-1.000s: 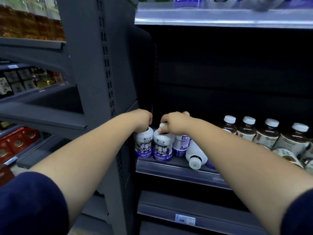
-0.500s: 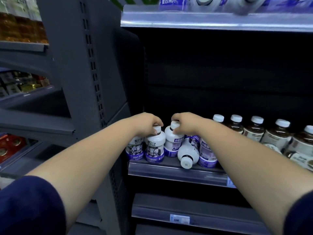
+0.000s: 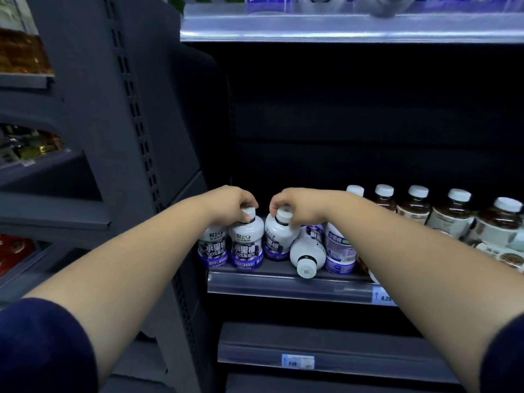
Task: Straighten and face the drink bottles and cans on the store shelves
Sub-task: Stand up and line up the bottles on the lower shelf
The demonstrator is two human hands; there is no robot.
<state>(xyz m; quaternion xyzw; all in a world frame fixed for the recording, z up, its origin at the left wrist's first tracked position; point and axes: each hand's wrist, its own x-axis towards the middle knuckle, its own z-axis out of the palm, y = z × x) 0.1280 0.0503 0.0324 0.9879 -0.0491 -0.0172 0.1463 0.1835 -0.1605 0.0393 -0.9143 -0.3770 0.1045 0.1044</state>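
Two bare arms in dark blue sleeves (image 3: 42, 344) reaching into a dark grey store shelf (image 3: 283, 285), both hands up at the neck of a white bottle. Left hand (image 3: 229, 204) curled over the cap end of the second bottle (image 3: 246, 245) from the left, fingers (image 3: 249, 202) closed round the white cap, label facing out. Right beside it at 9 o'clock, another white bottle (image 3: 214, 248) standing upright, touching, label also out, top hidden under the hand. Right hand (image 3: 297, 207) pinching the cap of the third bottle (image 3: 279, 236), fingertips wrapped on the cap, bottle tilted a bit with its top leaning toward 11 o'clock. At 3 o'clock of that one, a fallen bottle (image 3: 307, 252) lying on its side, cap pointing out over the shelf edge toward 6 o'clock. Further toward 3 o'clock, an upright pale purple-label bottle (image 3: 338, 248), partly behind the right forearm. Then a row of brown drink bottles (image 3: 450, 219) with white caps running off toward 3 o'clock, a couple more lying low at the far right edge, hard to make out. Price tag (image 3: 382, 295) on the shelf lip under the right forearm, another price tag (image 3: 297, 361) on the lower shelf at 6 o'clock. Blurry purple stuff (image 3: 263, 1) on the top shelf at 12 o'clock, too cropped to read.
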